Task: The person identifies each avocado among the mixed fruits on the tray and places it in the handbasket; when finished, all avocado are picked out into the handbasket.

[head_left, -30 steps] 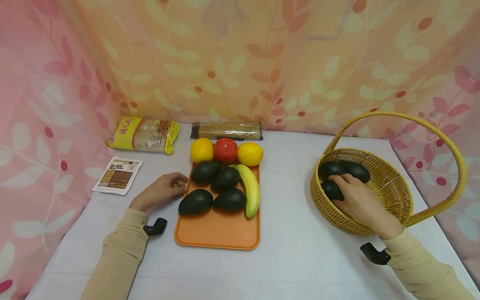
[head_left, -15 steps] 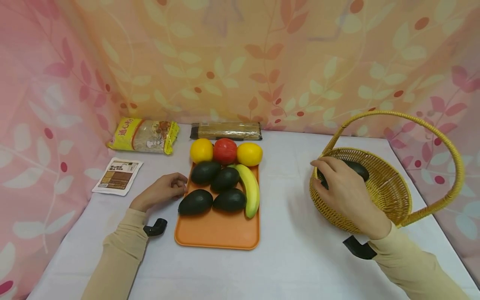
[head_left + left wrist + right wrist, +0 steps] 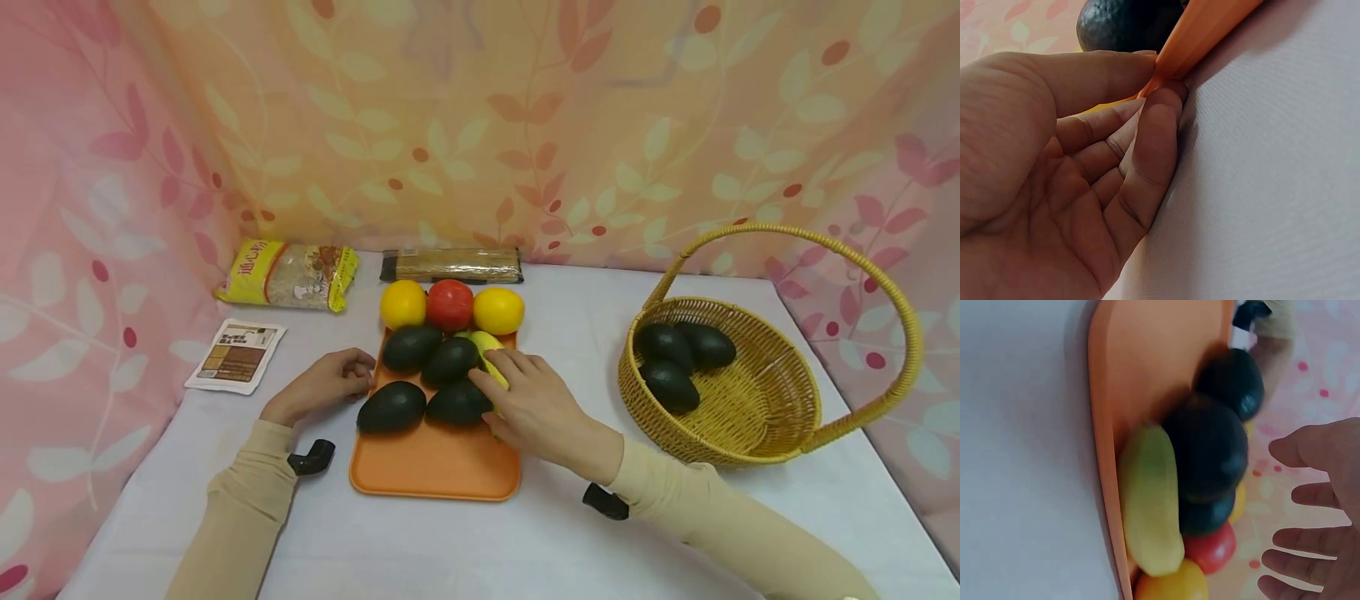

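Observation:
My left hand (image 3: 322,383) pinches the left rim of an orange tray (image 3: 435,462); the left wrist view shows thumb and finger on that rim. My right hand (image 3: 543,412) is over the tray's right side, its fingers spread and holding nothing in the right wrist view. Beneath it lie a yellow banana (image 3: 1150,500), partly hidden in the head view, and a dark green avocado (image 3: 453,404). Several avocados lie on the tray. At its far end are a red round fruit (image 3: 450,304), a yellow round fruit (image 3: 403,305) and a lemon (image 3: 498,311).
A wicker basket (image 3: 660,429) with a tall handle stands at the right, three avocados (image 3: 670,386) inside. Behind the tray lies a pack of dry noodles (image 3: 457,265). A yellow food bag (image 3: 288,275) and a white-brown pouch (image 3: 236,356) lie at the left.
My right hand has let go of an avocado in the basket and moved left over the tray, with its fingers spread. My left hand has stayed at the tray's rim.

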Action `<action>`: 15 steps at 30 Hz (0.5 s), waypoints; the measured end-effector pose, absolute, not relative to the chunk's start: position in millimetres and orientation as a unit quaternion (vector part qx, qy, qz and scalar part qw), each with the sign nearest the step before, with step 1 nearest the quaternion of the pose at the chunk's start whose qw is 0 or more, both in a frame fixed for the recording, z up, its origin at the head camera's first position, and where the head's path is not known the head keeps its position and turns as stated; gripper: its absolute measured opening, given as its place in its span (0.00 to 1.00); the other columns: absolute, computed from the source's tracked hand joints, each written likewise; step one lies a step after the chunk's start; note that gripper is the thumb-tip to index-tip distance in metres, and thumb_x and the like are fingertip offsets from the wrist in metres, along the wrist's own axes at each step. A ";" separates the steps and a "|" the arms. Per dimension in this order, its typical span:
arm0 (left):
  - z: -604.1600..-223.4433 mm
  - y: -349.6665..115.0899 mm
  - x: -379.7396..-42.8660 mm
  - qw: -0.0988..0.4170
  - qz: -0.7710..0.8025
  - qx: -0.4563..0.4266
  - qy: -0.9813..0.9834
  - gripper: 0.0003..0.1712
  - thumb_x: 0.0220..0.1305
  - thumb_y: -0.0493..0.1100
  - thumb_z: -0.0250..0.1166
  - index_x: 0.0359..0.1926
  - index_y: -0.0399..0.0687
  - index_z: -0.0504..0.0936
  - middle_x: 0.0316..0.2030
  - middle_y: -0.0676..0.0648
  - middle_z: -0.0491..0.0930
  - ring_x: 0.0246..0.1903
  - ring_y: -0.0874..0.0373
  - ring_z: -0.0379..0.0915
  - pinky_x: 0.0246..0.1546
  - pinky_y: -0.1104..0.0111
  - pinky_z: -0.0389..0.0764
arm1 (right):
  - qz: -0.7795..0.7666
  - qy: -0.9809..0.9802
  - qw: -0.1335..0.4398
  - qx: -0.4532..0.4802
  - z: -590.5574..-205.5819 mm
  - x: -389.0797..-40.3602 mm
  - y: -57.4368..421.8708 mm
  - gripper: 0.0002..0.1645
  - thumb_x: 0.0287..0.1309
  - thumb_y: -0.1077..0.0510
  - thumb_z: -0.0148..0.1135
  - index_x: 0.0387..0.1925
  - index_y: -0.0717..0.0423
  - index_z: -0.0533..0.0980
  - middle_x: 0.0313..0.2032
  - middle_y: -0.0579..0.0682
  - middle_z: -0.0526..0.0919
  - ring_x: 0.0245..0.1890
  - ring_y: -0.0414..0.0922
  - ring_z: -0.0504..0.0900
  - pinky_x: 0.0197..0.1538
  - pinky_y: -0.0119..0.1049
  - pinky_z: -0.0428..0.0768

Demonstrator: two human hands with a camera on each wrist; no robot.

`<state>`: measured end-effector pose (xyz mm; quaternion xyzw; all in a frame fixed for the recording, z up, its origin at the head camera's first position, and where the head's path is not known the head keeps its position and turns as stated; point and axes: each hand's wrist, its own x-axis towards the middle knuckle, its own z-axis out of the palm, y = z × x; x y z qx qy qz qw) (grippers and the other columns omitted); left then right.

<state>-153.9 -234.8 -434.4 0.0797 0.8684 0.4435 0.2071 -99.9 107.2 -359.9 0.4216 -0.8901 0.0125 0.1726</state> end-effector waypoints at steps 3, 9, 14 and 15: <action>-435.3 -235.2 -154.8 0.207 0.441 0.080 0.870 0.20 0.67 0.40 0.60 0.56 0.34 0.73 0.37 0.43 0.80 0.33 0.56 0.75 0.35 0.68 0.78 | 0.006 -0.883 0.179 0.434 -368.8 -99.9 94.8 0.36 0.50 0.45 0.73 0.59 0.50 0.72 0.58 0.57 0.76 0.58 0.55 0.76 0.55 0.48 0.77; -437.3 -236.9 -155.3 0.208 0.440 0.078 0.870 0.20 0.67 0.41 0.61 0.56 0.35 0.73 0.36 0.44 0.79 0.33 0.56 0.74 0.35 0.68 0.77 | -0.024 -0.879 0.177 0.441 -379.3 -101.2 75.9 0.40 0.50 0.42 0.72 0.63 0.49 0.71 0.62 0.56 0.74 0.62 0.55 0.73 0.61 0.48 0.75; -437.0 -236.4 -155.5 0.207 0.442 0.081 0.869 0.20 0.67 0.41 0.61 0.56 0.35 0.73 0.35 0.44 0.79 0.33 0.56 0.74 0.35 0.69 0.77 | -0.032 -0.883 0.166 0.439 -387.9 -101.9 67.9 0.40 0.50 0.42 0.72 0.63 0.51 0.71 0.62 0.55 0.75 0.62 0.55 0.73 0.61 0.48 0.73; -436.8 -236.0 -155.7 0.207 0.443 0.082 0.869 0.20 0.67 0.41 0.61 0.56 0.35 0.73 0.36 0.44 0.79 0.33 0.56 0.74 0.35 0.69 0.77 | -0.033 -0.883 0.164 0.438 -389.4 -102.0 67.2 0.39 0.50 0.43 0.72 0.62 0.51 0.72 0.61 0.55 0.75 0.62 0.54 0.74 0.61 0.48 0.74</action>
